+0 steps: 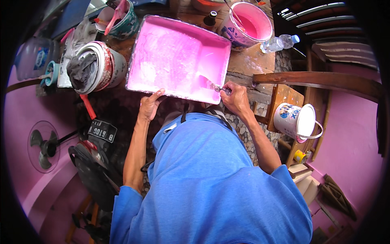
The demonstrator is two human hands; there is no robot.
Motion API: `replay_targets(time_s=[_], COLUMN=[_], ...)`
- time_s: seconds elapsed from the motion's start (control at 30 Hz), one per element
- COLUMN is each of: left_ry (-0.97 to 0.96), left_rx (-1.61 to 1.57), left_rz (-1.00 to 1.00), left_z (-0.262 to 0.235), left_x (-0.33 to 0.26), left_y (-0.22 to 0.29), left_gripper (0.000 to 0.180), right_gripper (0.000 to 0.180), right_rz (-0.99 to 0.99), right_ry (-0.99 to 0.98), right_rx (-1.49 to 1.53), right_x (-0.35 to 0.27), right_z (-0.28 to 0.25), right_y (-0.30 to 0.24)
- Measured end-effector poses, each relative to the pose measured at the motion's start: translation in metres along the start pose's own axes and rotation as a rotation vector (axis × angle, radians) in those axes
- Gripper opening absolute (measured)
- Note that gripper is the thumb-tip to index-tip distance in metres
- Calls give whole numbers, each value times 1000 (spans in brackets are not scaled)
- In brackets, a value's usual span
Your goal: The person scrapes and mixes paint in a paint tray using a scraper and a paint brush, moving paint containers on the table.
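A large rectangular paint tray [215,57], coated inside with wet pink paint, lies tilted at the near edge of the wooden table. My left hand [150,106] grips its near rim, thumb on top and fingers mostly hidden underneath. In my right hand [235,97] is a putty knife [208,83], held by its handle. Its paint-smeared blade rests in or just over the tray's near right corner; I cannot tell whether it touches the bottom.
Beyond the tray's far right corner stand a bucket of pink paint [266,28], a dark bottle [209,19] and a plastic water bottle [280,43]. Leftward are a bucket with a dark rag [83,71] and a green bucket [126,28]. A white lidded bucket [290,118] sits right, below a wooden beam [317,83].
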State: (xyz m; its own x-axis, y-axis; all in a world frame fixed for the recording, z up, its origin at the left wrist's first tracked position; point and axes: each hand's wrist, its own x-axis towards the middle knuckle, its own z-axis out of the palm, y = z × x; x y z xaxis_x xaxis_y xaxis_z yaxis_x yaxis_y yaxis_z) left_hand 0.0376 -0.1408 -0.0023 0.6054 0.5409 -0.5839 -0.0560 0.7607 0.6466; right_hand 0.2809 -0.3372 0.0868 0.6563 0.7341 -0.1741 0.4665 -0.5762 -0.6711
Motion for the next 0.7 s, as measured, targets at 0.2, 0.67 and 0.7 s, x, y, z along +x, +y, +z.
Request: replay_targets(time_s=[0.2, 0.67, 0.7], left_ry=[9, -85, -92], left_rx=[10, 115, 137], left_rz=[-7, -120, -130], left_z=[-4, -10, -12], left_x=[1, -1, 0], left_y=[-1, 19, 20], left_gripper=[23, 19, 19], right_gripper=[20, 26, 26], right_rz=[-159, -105, -89], right_ry=[74, 219, 234], right_rx=[-43, 189, 201], right_x=[-14, -79, -83], right_z=[8, 71, 79], right_y=[-8, -4, -4])
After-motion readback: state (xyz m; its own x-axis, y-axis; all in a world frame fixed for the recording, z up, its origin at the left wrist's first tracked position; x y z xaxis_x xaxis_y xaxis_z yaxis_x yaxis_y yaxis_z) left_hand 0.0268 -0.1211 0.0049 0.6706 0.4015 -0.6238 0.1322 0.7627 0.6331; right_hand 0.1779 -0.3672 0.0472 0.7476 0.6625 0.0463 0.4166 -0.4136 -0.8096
